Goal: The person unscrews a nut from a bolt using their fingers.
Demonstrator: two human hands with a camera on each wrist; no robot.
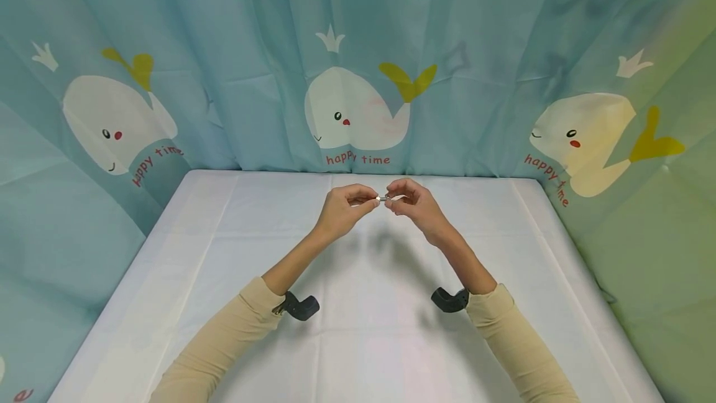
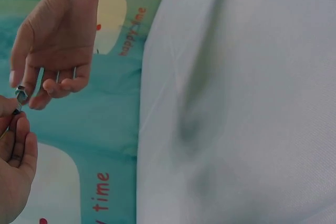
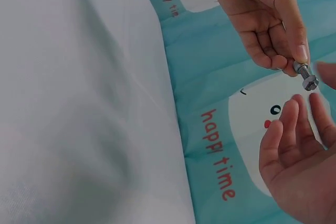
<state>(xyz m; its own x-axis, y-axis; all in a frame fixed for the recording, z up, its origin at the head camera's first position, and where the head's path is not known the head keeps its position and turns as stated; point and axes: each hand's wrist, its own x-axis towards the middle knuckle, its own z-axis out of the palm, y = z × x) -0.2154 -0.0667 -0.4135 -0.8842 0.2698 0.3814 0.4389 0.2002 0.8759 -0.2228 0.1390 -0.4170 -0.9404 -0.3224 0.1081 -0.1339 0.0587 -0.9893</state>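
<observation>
Between the fingertips of both hands is a small silver bolt with a threaded shank and a six-sided end. My left hand pinches it by one end between thumb and fingers, and holds it up above the far part of the table. In the right wrist view its six-sided end points toward my right hand. The fingers of that hand are spread and gently bent around this end, with a gap between them and the metal. The left wrist view shows the right thumb and forefinger on either side of the bolt.
A white cloth covers the table. Behind it and at both sides hangs a blue-green curtain printed with whales. Each wrist carries a black camera mount, one on the left and one on the right.
</observation>
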